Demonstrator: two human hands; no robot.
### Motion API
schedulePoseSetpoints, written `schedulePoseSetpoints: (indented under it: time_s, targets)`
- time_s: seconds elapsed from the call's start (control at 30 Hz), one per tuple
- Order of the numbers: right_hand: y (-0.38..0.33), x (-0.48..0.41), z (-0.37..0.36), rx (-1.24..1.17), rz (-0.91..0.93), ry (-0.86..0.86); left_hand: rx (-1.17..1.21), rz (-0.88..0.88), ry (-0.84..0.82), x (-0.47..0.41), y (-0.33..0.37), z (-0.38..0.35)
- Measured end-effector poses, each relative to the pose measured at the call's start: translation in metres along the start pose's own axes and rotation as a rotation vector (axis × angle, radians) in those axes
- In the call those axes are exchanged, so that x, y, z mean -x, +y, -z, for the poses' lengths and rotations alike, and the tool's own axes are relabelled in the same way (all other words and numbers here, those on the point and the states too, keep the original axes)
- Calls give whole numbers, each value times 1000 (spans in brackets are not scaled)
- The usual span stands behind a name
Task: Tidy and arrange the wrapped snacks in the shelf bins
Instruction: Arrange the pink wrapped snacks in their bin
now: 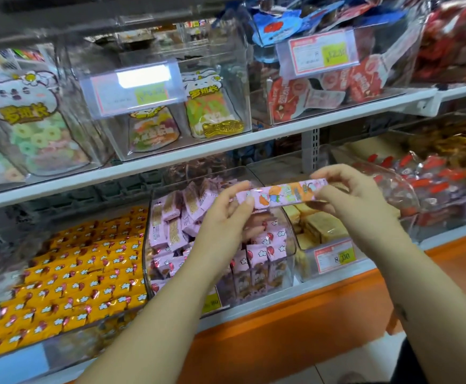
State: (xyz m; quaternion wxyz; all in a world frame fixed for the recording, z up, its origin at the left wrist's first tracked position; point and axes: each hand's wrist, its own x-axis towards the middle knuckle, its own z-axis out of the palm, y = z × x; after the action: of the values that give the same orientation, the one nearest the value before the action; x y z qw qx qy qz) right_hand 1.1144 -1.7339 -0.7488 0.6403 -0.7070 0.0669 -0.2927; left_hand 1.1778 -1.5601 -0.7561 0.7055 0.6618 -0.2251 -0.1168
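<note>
A long pink wrapped snack bar [281,193] with cartoon prints is held level between both hands, above the lower shelf bins. My left hand [226,214] pinches its left end and my right hand [348,194] pinches its right end. Below them sits a clear bin [147,239] of small pink wrapped snacks [171,231], some upright in rows at the front, others lying loose at the back. The bin to its right [306,273] holds yellow cake-like packs [320,225].
A bin of orange wrapped snacks [68,273] fills the lower left. Red-and-clear wrapped snacks [425,176] fill a bin at the right. The upper shelf [226,151] carries clear bins of gummy bags [32,128], red packets [323,90] and price tags [320,55]. An orange shelf base [281,333] runs below.
</note>
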Motion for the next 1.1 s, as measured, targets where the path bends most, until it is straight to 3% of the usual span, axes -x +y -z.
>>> schedulePoseSetpoints:
  time_s: [0.07, 0.17, 0.3, 0.53, 0.63, 0.7, 0.83, 1.1]
  targets:
    - [1, 2, -1, 112, -10, -139, 13, -38, 10, -1, 2, 2]
    - [-1, 6, -3, 212, 41, -289, -195, -142, 51, 0, 7, 5]
    - [-5, 7, -8, 313, 162, -307, -386, -198, -28, 2, 13, -2]
    - [-5, 6, 2, 383, 274, -294, -375, -164, -54, 1, 3, -4]
    - [-2, 6, 3, 346, 282, -233, -792, -203, -26, -5, -11, -2]
    - [-2, 6, 1, 368, 297, -233, -1107, -194, -100, -7, -23, -4]
    - [2, 6, -4, 465, 360, -269, -1401, -272, -144, -8, -37, -10]
    - [13, 5, -4, 474, 355, -313, -1329, -273, -64, 0, -41, 3]
